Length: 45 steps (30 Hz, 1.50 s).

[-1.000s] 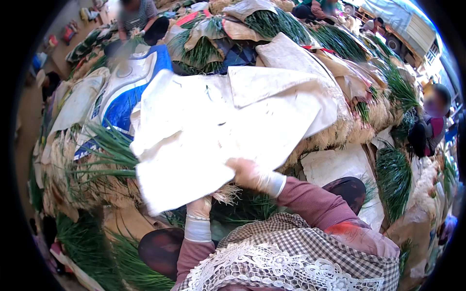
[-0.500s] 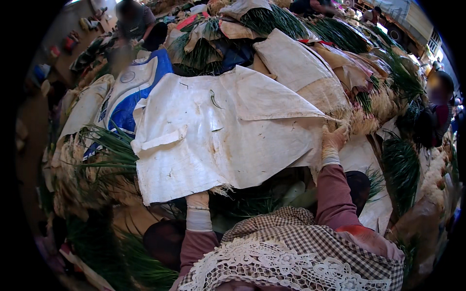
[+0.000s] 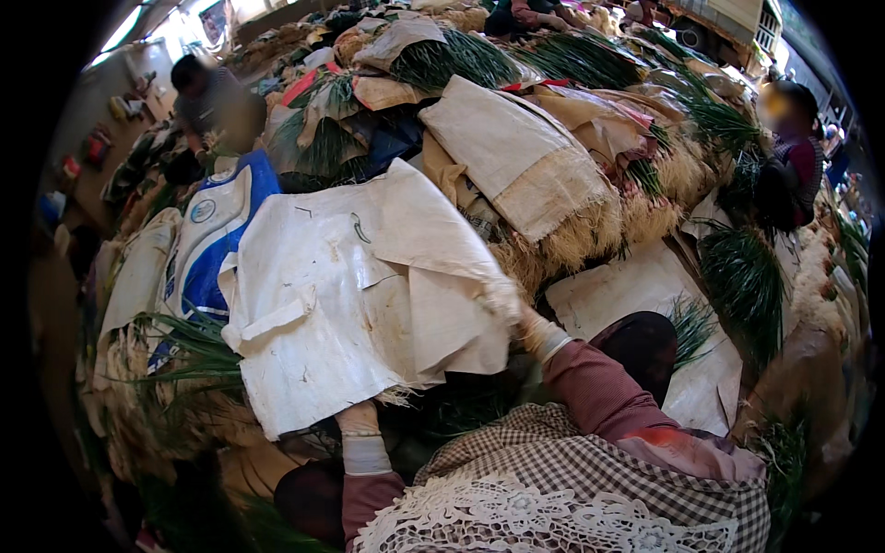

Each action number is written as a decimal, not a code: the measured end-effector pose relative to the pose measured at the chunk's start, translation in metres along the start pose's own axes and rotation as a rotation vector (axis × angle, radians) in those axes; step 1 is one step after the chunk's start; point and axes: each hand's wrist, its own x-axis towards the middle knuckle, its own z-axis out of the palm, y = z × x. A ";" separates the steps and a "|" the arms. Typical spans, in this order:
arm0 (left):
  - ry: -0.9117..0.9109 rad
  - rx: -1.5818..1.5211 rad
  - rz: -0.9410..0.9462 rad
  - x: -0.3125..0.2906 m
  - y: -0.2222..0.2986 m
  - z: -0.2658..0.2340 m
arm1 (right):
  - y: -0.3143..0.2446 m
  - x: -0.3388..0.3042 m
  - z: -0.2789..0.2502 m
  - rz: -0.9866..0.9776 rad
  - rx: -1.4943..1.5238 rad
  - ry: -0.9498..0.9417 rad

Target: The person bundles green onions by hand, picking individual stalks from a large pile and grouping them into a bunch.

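In the left of the frame, a blue-and-white plastic sack (image 3: 207, 244) was seen above long green leaves (image 3: 198, 346). Near the centre, a creased white plastic sheet (image 3: 313, 276) was spread. By its lower edge the left hand (image 3: 358, 419) was partly covered; its fingers' state could not be told. The sheet's bunched right edge was gripped by the right hand's (image 3: 532, 327) blurred fingers.

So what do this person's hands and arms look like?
The sleeves are dusty maroon and finely patterned, with a whitish band at each wrist. Farther up on the right, pinkish cloth carries a red-orange patch. I can't tell whether the left hand and right hand wear thin gloves.
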 end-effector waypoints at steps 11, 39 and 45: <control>-0.059 0.026 -0.099 0.014 -0.037 0.026 | 0.024 -0.006 0.141 0.069 -1.095 -0.241; -0.226 0.158 -0.290 0.041 -0.090 0.063 | -0.074 0.002 0.108 -0.186 -1.856 -0.400; -0.284 0.210 -0.263 0.042 -0.073 0.068 | -0.078 0.014 0.095 -0.489 -1.957 -0.376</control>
